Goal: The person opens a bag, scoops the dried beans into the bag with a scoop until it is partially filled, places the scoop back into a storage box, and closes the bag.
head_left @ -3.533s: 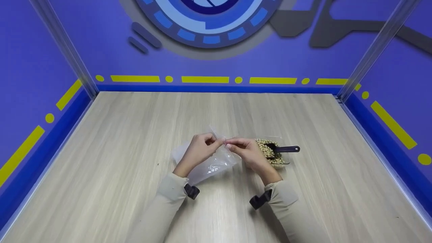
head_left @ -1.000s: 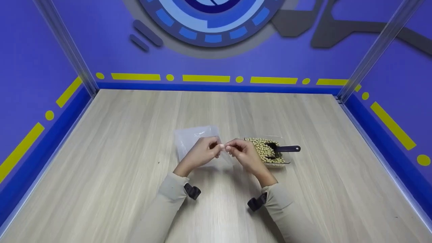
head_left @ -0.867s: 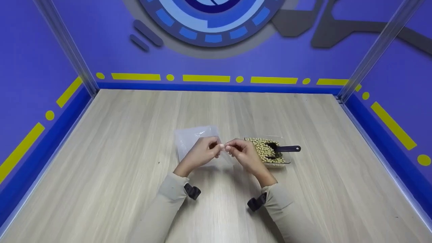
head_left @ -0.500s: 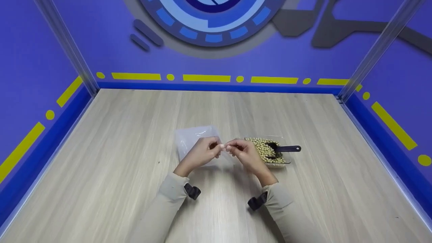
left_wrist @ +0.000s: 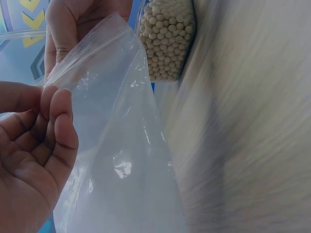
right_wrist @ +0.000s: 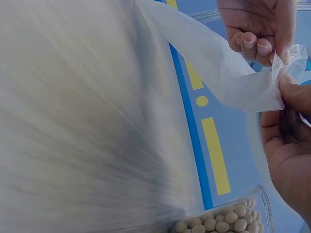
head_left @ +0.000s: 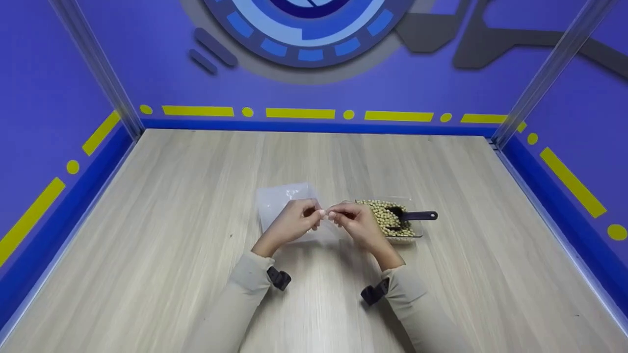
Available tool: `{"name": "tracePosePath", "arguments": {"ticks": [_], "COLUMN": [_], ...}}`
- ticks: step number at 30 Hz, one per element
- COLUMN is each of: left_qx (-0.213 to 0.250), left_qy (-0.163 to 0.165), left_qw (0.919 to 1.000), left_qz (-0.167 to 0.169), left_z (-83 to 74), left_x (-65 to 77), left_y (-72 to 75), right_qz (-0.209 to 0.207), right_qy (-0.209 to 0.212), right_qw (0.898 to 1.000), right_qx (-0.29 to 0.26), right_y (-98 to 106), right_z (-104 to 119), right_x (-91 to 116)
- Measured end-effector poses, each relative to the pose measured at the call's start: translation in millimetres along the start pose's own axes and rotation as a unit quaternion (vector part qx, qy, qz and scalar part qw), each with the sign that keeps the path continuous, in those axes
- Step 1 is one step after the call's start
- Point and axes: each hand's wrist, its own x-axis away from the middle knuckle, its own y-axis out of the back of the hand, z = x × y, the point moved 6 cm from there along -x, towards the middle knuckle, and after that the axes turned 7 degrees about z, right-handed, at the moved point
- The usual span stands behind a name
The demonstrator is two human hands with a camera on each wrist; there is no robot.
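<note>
A clear zip-lock bag (left_wrist: 121, 145) hangs from both hands, its zip edge near the fingertips. My left hand (head_left: 294, 218) pinches that edge between thumb and forefinger, the other fingers curled in. Close against it, my right hand (head_left: 360, 225) pinches the same edge with its thumb and forefinger. In the right wrist view the bag (right_wrist: 218, 68) spreads out behind the fingers, crumpled where the two hands meet. The bag looks flat, with nothing visible inside it.
Just right of the right hand stands a clear plastic container (head_left: 417, 230) of round, pale yellow beans (head_left: 375, 213). A black scoop (head_left: 419, 215) lies in it, handle pointing right over the rim. The wood-grain table (head_left: 196, 196) is walled by blue panels on three sides.
Over the earlier seconds the bag swung from lying under the hands to standing out behind the left hand, and the right hand shifted slightly left. In the last second almost nothing moves.
</note>
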Motion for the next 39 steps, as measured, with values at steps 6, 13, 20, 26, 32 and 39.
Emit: {"name": "tracePosePath", "arguments": {"ticks": [6,13,20,26,32,39], "left_qx": [0.004,-0.009,-0.007,0.001,0.010,0.010], "left_qy": [0.000,-0.003,-0.016,-0.013,-0.012,-0.010], "left_qw": [1.0000,0.9999,0.9998,0.9998,0.9997,0.9996], "left_qz": [0.002,0.005,0.012,0.016,0.021,0.025], "left_z": [-1.6,-0.6,0.6,-0.4,-0.2,3.1], "left_x": [0.2,0.6,0.9,2.1,2.1,2.2], "left_y": [-0.2,-0.3,-1.6,-1.5,-2.1,-2.9], "right_qz": [-0.002,-0.014,-0.022,-0.028,-0.039,-0.054], "right_qy": [0.006,0.003,-0.010,-0.012,-0.029,-0.047], "right_qw": [1.000,1.000,1.000,0.999,0.998,0.997], "right_qx": [0.007,0.010,0.019,0.027,0.031,0.028], "right_y": [1.4,3.1,5.6,7.8,9.9,12.8], "right_z": [10.2,7.4,8.2,10.0,9.2,7.8], "right_x": [2.0,2.2,1.2,0.7,0.4,0.0]}}
